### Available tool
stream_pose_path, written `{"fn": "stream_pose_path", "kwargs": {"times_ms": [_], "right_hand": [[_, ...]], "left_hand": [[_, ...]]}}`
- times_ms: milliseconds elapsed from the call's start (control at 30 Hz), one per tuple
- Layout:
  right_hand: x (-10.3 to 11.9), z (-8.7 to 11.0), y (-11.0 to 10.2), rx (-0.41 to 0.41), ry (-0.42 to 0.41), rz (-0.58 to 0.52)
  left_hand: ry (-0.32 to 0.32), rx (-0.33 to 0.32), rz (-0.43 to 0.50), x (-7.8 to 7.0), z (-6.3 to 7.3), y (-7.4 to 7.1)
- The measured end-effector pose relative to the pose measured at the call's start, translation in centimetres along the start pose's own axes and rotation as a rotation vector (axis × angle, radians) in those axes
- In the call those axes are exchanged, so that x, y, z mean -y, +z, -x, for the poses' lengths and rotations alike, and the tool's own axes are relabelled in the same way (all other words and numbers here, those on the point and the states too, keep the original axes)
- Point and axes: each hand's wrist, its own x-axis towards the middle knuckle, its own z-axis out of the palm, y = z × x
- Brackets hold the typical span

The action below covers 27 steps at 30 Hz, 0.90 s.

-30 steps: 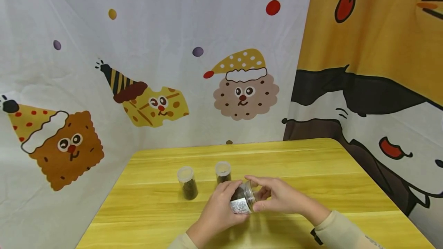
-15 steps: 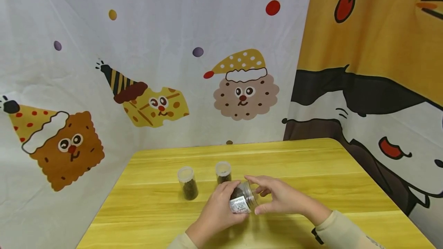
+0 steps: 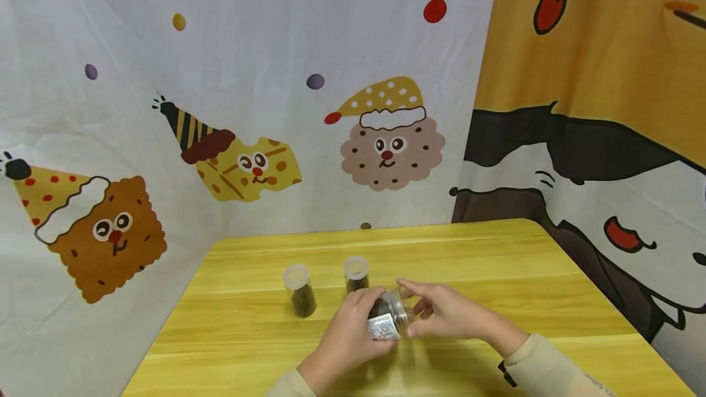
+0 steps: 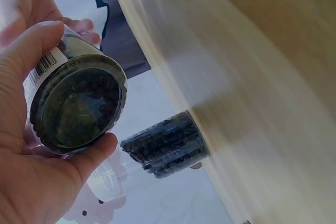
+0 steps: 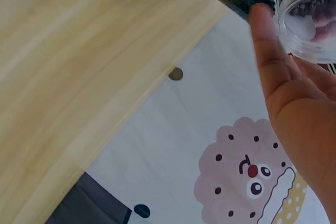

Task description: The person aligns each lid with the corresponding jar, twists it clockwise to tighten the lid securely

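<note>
My left hand (image 3: 350,331) grips a clear jar (image 3: 383,327) of dark grains round its body, tilted on its side with the capped end toward the right. A white printed label with a barcode (image 4: 46,67) shows on the jar. My right hand (image 3: 449,312) has its thumb and index finger at opposite edges of the clear lid (image 3: 399,307). In the right wrist view, an index fingertip (image 5: 262,17) lies right beside the lid's rim. The left wrist view looks at the jar's round base (image 4: 79,109), with my left thumb and fingers around it.
Two more clear jars with dark contents and pale lids stand upright on the wooden table (image 3: 231,336): one at the left (image 3: 301,296), another (image 3: 356,274) just behind my left hand. A cartoon-printed cloth (image 3: 265,29) hangs around the table's back and sides.
Half a second ago my right thumb and fingers spread a little off the lid; now they have closed in on its rim again. The left hand keeps its grip, the jar nearly still.
</note>
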Motion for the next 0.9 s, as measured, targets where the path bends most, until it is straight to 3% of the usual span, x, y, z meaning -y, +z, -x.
{"fn": "stream_pose_path", "kwargs": {"times_ms": [233, 400, 567, 700, 900], "right_hand": [[0.09, 0.18, -0.28, -0.008, -0.031, 0.039], [-0.03, 0.19, -0.23, -0.023, 0.004, 0.018], [-0.20, 0.21, -0.16, 0.014, 0.047, -0.023], [-0.19, 0.26, -0.07, 0.029, 0.056, 0.025], [-0.09, 0.38, 0.17, -0.014, -0.036, 0.110]], "left_hand": [[0.003, -0.019, -0.007, 0.07, 0.10, -0.08], [0.007, -0.022, 0.000, -0.12, 0.03, -0.04], [0.007, -0.007, -0.008, -0.15, 0.05, 0.11], [0.010, -0.001, -0.015, -0.09, 0.09, 0.17], [0.019, -0.016, -0.006, 0.17, 0.20, 0.24]]}}
